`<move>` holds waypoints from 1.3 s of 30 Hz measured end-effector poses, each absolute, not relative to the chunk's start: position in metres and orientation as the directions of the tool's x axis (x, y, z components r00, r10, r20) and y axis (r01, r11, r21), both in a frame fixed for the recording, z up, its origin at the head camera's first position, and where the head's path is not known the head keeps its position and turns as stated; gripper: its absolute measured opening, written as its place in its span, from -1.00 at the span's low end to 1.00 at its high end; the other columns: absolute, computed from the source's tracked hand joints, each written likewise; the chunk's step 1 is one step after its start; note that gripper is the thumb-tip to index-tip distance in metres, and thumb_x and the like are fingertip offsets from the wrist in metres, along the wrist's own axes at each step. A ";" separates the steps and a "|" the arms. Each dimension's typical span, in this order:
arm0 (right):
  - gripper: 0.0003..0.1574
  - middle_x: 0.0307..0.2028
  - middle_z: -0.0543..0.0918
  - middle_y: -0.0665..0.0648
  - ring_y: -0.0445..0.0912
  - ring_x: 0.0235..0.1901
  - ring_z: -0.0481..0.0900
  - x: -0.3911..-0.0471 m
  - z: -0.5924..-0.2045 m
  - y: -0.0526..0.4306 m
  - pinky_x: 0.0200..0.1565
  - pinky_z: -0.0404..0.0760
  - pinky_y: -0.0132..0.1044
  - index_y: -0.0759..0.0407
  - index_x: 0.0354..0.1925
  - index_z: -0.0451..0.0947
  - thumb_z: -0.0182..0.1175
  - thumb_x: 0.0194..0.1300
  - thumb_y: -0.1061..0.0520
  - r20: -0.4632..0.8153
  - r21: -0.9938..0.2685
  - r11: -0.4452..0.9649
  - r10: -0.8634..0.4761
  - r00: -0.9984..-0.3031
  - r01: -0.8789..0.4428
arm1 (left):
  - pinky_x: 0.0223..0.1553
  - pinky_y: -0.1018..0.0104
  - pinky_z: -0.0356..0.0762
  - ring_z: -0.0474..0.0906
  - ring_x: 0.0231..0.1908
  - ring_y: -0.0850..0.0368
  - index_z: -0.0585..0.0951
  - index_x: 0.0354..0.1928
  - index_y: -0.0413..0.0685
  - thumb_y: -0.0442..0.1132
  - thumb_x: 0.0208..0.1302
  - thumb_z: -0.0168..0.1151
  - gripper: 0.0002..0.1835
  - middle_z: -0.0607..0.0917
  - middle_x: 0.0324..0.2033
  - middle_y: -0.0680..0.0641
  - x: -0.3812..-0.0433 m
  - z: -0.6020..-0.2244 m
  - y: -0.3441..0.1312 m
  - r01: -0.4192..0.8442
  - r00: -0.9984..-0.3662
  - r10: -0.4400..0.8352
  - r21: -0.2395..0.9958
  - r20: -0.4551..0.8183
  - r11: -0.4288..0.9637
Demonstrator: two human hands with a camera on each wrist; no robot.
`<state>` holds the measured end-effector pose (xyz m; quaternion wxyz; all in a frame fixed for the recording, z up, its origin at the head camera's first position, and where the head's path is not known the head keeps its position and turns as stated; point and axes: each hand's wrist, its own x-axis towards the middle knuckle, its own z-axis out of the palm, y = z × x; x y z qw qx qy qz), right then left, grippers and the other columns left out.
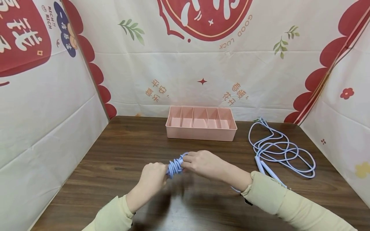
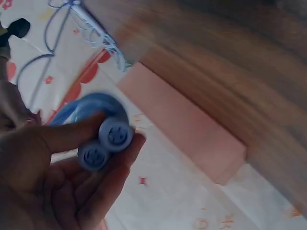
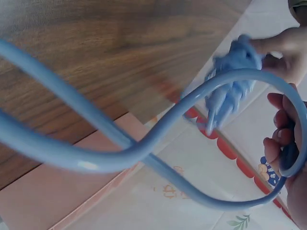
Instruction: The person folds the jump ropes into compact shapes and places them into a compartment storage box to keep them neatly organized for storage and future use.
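Observation:
A blue jump rope (image 1: pixel 174 167) is wound in tight coils around its own handles, above the middle of the table. My left hand (image 1: pixel 152 177) grips the two handles side by side; their round end caps (image 2: pixel 115 135) face the left wrist view. At the other side of the coils, my right hand (image 1: pixel 202 164) holds the free rope with curled fingers. Loose lengths of that rope (image 3: pixel 108 160) loop away from the right hand and cross each other close to the right wrist camera. A bit of rope also shows beneath the right forearm.
A pink box (image 1: pixel 200 134) with several compartments stands at the back of the brown wooden table (image 1: pixel 121 154). On the right lies a second blue jump rope (image 1: pixel 284 150), loosely tangled, its two handles together. Printed cloth walls (image 1: pixel 130 80) close in the back and sides.

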<state>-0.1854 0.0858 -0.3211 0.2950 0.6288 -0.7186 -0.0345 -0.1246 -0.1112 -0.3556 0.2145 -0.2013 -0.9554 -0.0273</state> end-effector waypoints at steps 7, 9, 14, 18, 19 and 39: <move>-0.81 -0.53 0.46 -0.18 -0.32 -0.47 0.44 -0.189 -0.314 0.089 -0.45 0.44 -0.52 -0.03 -0.39 0.56 0.18 0.13 -0.09 0.401 0.243 0.156 -0.915 -0.048 -0.957 | -0.77 0.36 0.22 0.39 -0.75 0.24 0.47 -0.66 0.02 -0.18 -0.25 0.42 -0.75 0.51 -0.72 0.11 -0.118 -0.349 -0.114 0.602 -0.688 0.608 -0.157 0.397 0.783; -0.82 -0.52 0.48 -0.19 -0.35 -0.47 0.45 -0.191 -0.313 0.089 -0.41 0.45 -0.55 -0.01 -0.37 0.58 0.19 0.15 -0.07 0.402 0.149 0.120 -0.914 -0.051 -0.981 | -0.75 0.39 0.23 0.39 -0.73 0.28 0.47 -0.62 0.02 -0.16 -0.20 0.40 -0.76 0.52 -0.67 0.13 -0.117 -0.349 -0.115 0.652 -0.654 0.654 -0.155 0.381 0.742; -0.84 -0.50 0.54 -0.19 -0.42 -0.49 0.42 -0.199 -0.312 0.092 -0.41 0.40 -0.63 0.03 -0.37 0.60 0.17 0.19 -0.01 0.347 -0.260 0.056 -0.926 -0.147 -0.964 | -0.65 0.48 0.33 0.39 -0.62 0.43 0.50 -0.53 0.07 -0.19 -0.10 0.36 -0.82 0.58 -0.58 0.19 -0.115 -0.350 -0.117 0.766 -0.591 0.702 0.001 0.397 0.643; -0.81 -0.50 0.62 -0.12 -0.38 -0.52 0.48 -0.202 -0.312 0.093 -0.47 0.47 -0.55 0.09 -0.37 0.65 0.17 0.18 0.03 0.230 -0.540 0.057 -0.950 -0.212 -0.840 | -0.48 0.60 0.40 0.42 -0.47 0.54 0.55 -0.44 0.13 -0.23 -0.02 0.32 -0.88 0.61 -0.50 0.25 -0.114 -0.354 -0.120 0.833 -0.550 0.719 0.217 0.425 0.509; -0.80 -0.52 0.62 -0.09 -0.36 -0.54 0.49 -0.202 -0.313 0.093 -0.50 0.48 -0.53 0.11 -0.37 0.65 0.15 0.20 0.04 0.203 -0.586 0.062 -0.954 -0.221 -0.808 | -0.47 0.64 0.39 0.39 -0.47 0.57 0.56 -0.43 0.13 -0.23 0.02 0.30 -0.90 0.60 -0.51 0.25 -0.114 -0.356 -0.120 0.835 -0.551 0.717 0.289 0.427 0.469; -0.70 -0.59 0.42 0.13 -0.19 -0.68 0.35 -0.184 -0.350 0.076 -0.62 0.42 -0.30 0.33 -0.26 0.35 -0.27 0.45 0.18 0.198 -0.903 0.082 -0.791 -0.579 -0.421 | -0.38 0.41 0.53 0.54 -0.40 0.34 0.52 -0.28 -0.55 -0.56 0.08 0.10 -0.85 0.64 -0.40 0.17 -0.138 -0.361 -0.132 0.484 -0.806 0.378 0.875 0.455 -0.020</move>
